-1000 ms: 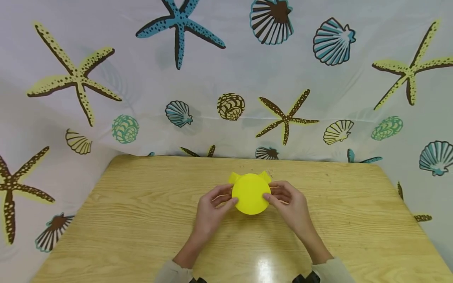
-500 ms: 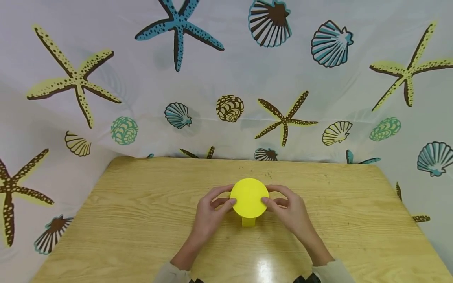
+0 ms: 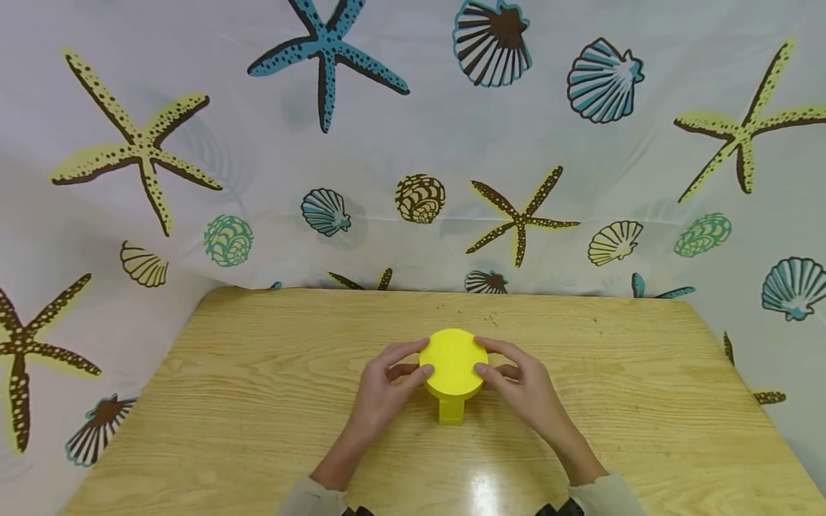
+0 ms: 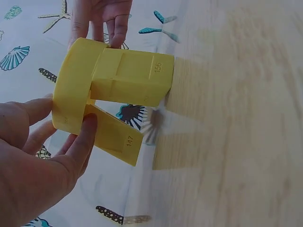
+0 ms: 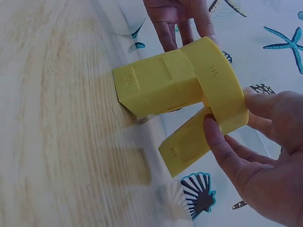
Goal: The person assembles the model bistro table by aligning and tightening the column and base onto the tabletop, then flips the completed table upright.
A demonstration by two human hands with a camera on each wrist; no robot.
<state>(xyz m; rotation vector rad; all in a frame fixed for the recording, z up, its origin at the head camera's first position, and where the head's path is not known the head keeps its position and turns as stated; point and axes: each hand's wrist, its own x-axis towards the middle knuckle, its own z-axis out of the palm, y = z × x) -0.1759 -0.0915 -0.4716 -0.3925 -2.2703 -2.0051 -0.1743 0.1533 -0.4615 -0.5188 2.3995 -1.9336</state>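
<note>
Between both hands is a small yellow stool-shaped piece (image 3: pixel 454 362) with a thick round top and block-like legs. Its top faces up in the head view, and one leg (image 3: pixel 451 412) shows on the near side. In the left wrist view that front leg (image 4: pixel 135 75) bears the number 156, with its end right at the tabletop. My left hand (image 3: pixel 385 387) grips the left rim, its thumb on the near edge and a finger touching a side leg (image 4: pixel 116 137). My right hand (image 3: pixel 525 383) pinches the right rim likewise, beside another side leg (image 5: pixel 187 144).
The wooden table (image 3: pixel 258 401) spreads out around the hands. Behind it and at both sides hangs a pale cloth (image 3: pixel 400 143) printed with starfish and shells. Small dark marks (image 3: pixel 490 319) dot the wood beyond the yellow piece.
The yellow piece has tilted and moved slightly toward me. Its two far legs have gone from sight behind the top, and the near leg has come into view. Both hands keep their hold.
</note>
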